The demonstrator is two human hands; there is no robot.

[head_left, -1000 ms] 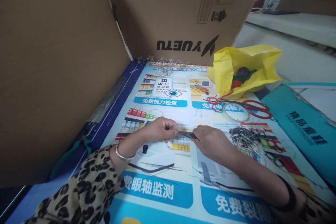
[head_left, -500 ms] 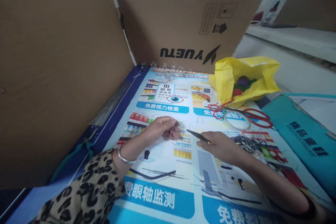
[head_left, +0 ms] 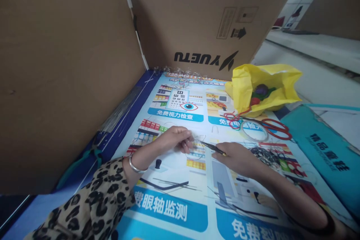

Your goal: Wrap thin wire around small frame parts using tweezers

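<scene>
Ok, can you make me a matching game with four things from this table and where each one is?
Things:
1. wire loop
2. thin tool
3. scissors
4. yellow bag

Places:
A. pinched in the right hand
B. pinched in the left hand
C. open, in front of the cardboard box
D. lying flat beside the tape ring

Pairs: 1-B, 2-A, 3-D, 4-C
</scene>
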